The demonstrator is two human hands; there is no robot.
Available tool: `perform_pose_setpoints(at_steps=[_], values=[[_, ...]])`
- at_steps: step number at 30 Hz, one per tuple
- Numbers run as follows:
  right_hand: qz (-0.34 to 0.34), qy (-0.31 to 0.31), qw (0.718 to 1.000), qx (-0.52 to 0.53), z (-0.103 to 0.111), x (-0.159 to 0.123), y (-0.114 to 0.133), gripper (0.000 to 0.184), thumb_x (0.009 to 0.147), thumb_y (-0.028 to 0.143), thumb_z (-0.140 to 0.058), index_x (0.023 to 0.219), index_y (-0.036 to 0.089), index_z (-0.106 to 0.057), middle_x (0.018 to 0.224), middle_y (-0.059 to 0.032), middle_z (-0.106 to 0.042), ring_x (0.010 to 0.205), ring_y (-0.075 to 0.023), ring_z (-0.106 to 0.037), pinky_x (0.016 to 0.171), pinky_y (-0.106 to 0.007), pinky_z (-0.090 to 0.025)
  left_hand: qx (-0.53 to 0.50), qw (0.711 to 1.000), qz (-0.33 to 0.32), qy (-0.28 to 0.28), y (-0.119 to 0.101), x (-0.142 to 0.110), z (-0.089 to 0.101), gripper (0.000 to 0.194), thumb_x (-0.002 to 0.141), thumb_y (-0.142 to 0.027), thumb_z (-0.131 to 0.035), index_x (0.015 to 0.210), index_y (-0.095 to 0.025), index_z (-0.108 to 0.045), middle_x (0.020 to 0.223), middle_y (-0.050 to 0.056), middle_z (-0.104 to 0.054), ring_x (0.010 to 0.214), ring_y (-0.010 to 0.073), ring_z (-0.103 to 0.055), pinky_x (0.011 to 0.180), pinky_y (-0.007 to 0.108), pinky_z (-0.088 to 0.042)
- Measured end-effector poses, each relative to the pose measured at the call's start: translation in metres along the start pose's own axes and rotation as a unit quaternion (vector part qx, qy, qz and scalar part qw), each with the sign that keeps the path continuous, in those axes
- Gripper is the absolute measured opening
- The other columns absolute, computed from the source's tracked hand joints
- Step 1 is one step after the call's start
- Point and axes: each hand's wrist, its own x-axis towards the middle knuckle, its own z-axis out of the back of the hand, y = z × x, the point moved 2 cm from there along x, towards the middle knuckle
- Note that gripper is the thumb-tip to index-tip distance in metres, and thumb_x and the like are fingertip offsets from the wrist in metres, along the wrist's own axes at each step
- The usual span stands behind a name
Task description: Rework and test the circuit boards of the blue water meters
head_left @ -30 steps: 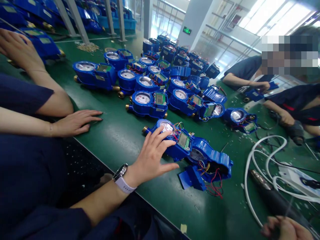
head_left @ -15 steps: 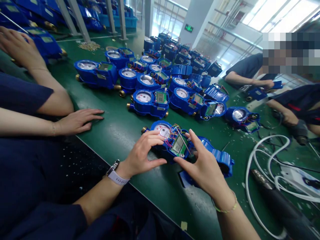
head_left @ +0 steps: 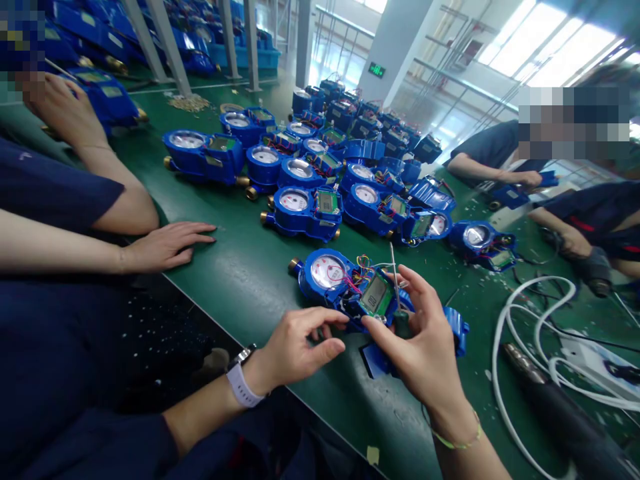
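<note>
Bench (head_left: 225,273), green top, runs corner to corner across view. Rows of blue meters (head_left: 306,225) fill far side, lids off on most of the near ones, boards + wires exposed. Co-worker's hand (head_left: 167,247) flat near bench edge, L side; another co-worker's hand (head_left: 575,241) at drill (head_left: 596,268), far R. Black tool w/ metal nozzle (head_left: 565,413) lies lower R, beside white cable (head_left: 494,363).

Open meter (head_left: 309,293) lies on bench in front of both hands, dial up, brass end (head_left: 294,267) pointing L, away from R hand. Another blue housing (head_left: 456,327) sits behind R hand, mostly hidden; blue flap (head_left: 376,361) just beside, under hand.

R hand (head_left: 430,347): thumb + index spread approx. half open around the board end; screwdriver (head_left: 395,277) in grasp, handle by palm, shaft tilted near upright, tip up in air. Exact grip of rear fingers n/a, hidden. L hand (head_left: 300,340): fingers half-curled, thumb apart, no obj. seen in it; index tip at near side of meter, contact can't tell.

Change vs. prev.: shaft swung up off the board, L hand back from dial. Means display (head_left: 376,295) is less covered, driver not working any screw now; wires (head_left: 363,270) stay loose, unit uncovered.
</note>
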Motion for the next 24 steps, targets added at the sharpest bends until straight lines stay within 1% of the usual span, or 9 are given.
perform_pose_setpoints(at_steps=[3,7,9,11,14,16,19,21,24], values=[[0.031,-0.02,0.997,-0.067,-0.005,-0.01,0.007,0.064,0.08,0.036,-0.069,0.136,0.02,-0.041,0.131,-0.0128,-0.052,0.112,-0.031,-0.056,0.085,-0.045,-0.055,-0.121,0.991,0.06,0.01,0.002,-0.003,-0.008,0.061,0.088,-0.062,-0.045,0.124,-0.014,-0.057,0.105,0.014,-0.072,0.091,0.0233,-0.068,0.077,0.034,-0.054],[0.088,-0.054,0.98,-0.17,-0.014,-0.022,0.019,0.063,0.084,0.035,-0.065,0.14,0.021,-0.037,0.133,-0.0125,-0.05,0.119,-0.0335,-0.052,0.094,-0.05,-0.051,-0.24,0.966,0.1,0.001,0.007,-0.007,-0.012,0.067,0.091,-0.065,-0.034,0.129,-0.014,-0.055,0.112,0.014,-0.07,0.1,0.0261,-0.066,0.086,0.036,-0.052],[0.117,-0.072,0.964,-0.227,-0.016,-0.025,0.025,0.066,0.086,0.037,-0.062,0.143,0.02,-0.034,0.133,-0.0139,-0.051,0.115,-0.0339,-0.055,0.085,-0.047,-0.056,-0.259,0.96,0.109,0.004,0.008,-0.008,-0.012,0.067,0.091,-0.065,-0.034,0.129,-0.014,-0.055,0.115,0.014,-0.069,0.102,0.0263,-0.066,0.086,0.036,-0.051],[0.124,-0.075,0.952,-0.271,-0.013,-0.023,0.03,0.069,0.086,0.041,-0.059,0.145,0.019,-0.03,0.131,-0.015,-0.053,0.106,-0.0343,-0.061,0.071,-0.043,-0.059,-0.258,0.96,0.108,0.014,0.008,-0.008,-0.011,0.066,0.091,-0.064,-0.035,0.128,-0.014,-0.056,0.116,0.015,-0.068,0.102,0.0265,-0.065,0.088,0.036,-0.051],[0.084,-0.04,0.958,-0.27,0.002,-0.01,0.032,0.079,0.08,0.054,-0.061,0.145,0.018,-0.033,0.121,-0.0146,-0.061,0.087,-0.0341,-0.067,0.057,-0.042,-0.056,-0.253,0.962,0.101,0.024,0.006,-0.007,-0.011,0.065,0.09,-0.064,-0.038,0.13,-0.015,-0.055,0.115,0.014,-0.069,0.105,0.0269,-0.065,0.094,0.039,-0.049],[0.044,0.014,0.969,-0.242,0.015,0.004,0.03,0.088,0.073,0.062,-0.064,0.143,0.018,-0.037,0.113,-0.0132,-0.065,0.083,-0.0345,-0.068,0.06,-0.043,-0.056,-0.268,0.957,0.109,0.036,0.004,-0.007,-0.012,0.066,0.089,-0.065,-0.041,0.13,-0.015,-0.055,0.114,0.015,-0.07,0.106,0.0276,-0.065,0.094,0.04,-0.05],[-0.009,0.106,0.976,-0.191,0.031,0.019,0.026,0.094,0.067,0.07,-0.066,0.142,0.018,-0.041,0.108,-0.0119,-0.067,0.086,-0.0345,-0.067,0.07,-0.047,-0.055,-0.316,0.938,0.129,0.062,-0.001,-0.008,-0.019,0.068,0.087,-0.067,-0.042,0.13,-0.016,-0.055,0.118,0.016,-0.067,0.109,0.0285,-0.064,0.094,0.041,-0.05],[-0.032,0.142,0.975,-0.166,0.033,0.018,0.025,0.094,0.068,0.07,-0.066,0.142,0.018,-0.04,0.107,-0.0115,-0.068,0.086,-0.0329,-0.067,0.07,-0.046,-0.055,-0.349,0.925,0.137,0.056,-0.005,-0.011,-0.024,0.069,0.086,-0.067,-0.041,0.136,-0.02,-0.048,0.13,0.015,-0.061,0.118,0.0295,-0.058,0.097,0.042,-0.048],[-0.061,0.149,0.975,-0.15,0.022,0.001,0.022,0.09,0.072,0.066,-0.065,0.144,0.02,-0.037,0.112,-0.0118,-0.066,0.092,-0.0322,-0.066,0.074,-0.046,-0.056,-0.378,0.911,0.163,0.037,-0.011,-0.018,-0.029,0.07,0.089,-0.067,-0.036,0.144,-0.024,-0.037,0.146,0.012,-0.046,0.132,0.0304,-0.046,0.107,0.046,-0.041]])
